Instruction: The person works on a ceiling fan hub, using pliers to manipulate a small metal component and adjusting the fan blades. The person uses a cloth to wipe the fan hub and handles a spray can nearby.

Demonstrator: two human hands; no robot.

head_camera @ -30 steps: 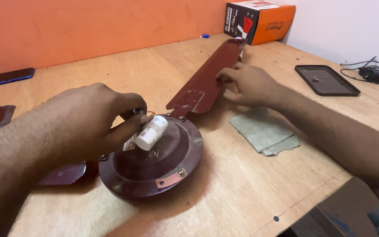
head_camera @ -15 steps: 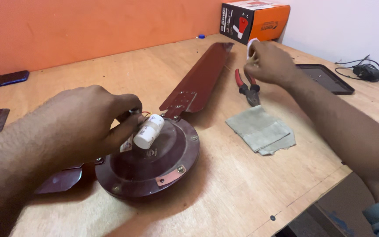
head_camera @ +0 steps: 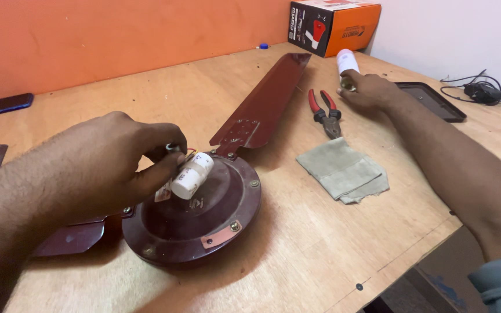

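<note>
Maroon fan motor (head_camera: 204,214): our left hand (head_camera: 108,156) pinches its white capacitor (head_camera: 191,176). At two o'clock, our right hand (head_camera: 372,91) grips a white tube (head_camera: 347,60) beside pliers (head_camera: 323,111).

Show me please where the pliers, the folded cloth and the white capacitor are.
pliers (head_camera: 325,113), head view, on the red handles.
folded cloth (head_camera: 343,171), head view, on its middle.
white capacitor (head_camera: 192,175), head view, on its round body.
</note>
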